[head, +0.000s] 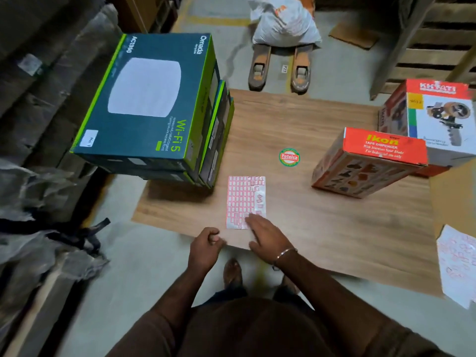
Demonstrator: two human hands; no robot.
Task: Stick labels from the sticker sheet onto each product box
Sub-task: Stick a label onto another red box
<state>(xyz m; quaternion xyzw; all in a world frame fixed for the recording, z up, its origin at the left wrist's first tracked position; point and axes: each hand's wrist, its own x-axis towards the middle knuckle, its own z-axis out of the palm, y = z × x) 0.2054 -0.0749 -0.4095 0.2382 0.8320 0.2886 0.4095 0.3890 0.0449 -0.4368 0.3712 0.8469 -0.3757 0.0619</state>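
At board's near edge: right hand [265, 234] flat on sticker sheet [244, 200]; left hand [206, 244] clenched, empty.

Right hand [266, 234] flat on sticker sheet's [243, 199] near edge; left hand [206, 244] fisted beside it; Wi-Fi boxes [146, 104] stacked far left.

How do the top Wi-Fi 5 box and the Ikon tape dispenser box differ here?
The Wi-Fi 5 box is dark teal with green edges; the Ikon tape dispenser box is orange-red. The Wi-Fi 5 box tops a stack; the Ikon box sits directly on the wooden board. Only the Wi-Fi 5 box shows a white label.
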